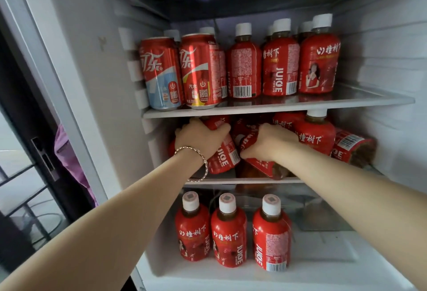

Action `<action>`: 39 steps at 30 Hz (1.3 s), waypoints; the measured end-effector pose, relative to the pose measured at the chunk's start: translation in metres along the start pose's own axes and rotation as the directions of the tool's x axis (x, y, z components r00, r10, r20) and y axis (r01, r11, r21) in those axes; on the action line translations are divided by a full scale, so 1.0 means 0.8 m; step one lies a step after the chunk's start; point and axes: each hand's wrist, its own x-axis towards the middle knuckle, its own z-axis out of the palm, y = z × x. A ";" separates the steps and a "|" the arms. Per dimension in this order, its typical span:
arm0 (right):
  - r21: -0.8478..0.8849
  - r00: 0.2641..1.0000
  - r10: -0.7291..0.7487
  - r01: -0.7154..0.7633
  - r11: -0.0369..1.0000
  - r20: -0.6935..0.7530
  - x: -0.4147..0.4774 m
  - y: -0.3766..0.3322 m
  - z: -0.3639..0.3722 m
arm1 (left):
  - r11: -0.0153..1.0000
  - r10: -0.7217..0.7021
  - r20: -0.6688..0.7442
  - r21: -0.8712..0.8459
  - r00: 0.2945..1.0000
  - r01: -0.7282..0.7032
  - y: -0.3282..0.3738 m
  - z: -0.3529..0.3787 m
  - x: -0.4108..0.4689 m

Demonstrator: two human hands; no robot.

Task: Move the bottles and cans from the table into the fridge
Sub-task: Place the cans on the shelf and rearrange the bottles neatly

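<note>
Both my hands reach into the open fridge at its middle shelf (245, 180). My left hand (199, 137), with a bracelet on the wrist, grips a red juice bottle (224, 159) that leans to the left. My right hand (269, 141) grips a second tilted red juice bottle (258, 163) beside it. An upright juice bottle (315, 133) and one lying on its side (353, 147) sit to the right on the same shelf. The upper shelf (277, 106) holds two red cola cans (161, 73) (201, 71) and several white-capped juice bottles (280, 66).
Three upright juice bottles (227, 235) stand on the fridge floor, with bare white floor to their right. The fridge's left wall (92, 71) is close to my left arm. A dark door frame with a purple cloth (69, 159) lies to the left outside.
</note>
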 end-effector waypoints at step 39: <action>0.768 0.869 0.057 0.402 0.499 -0.492 -0.012 0.028 0.075 | 0.880 -0.020 0.053 -0.474 0.998 0.043 0.003 0.001 -0.036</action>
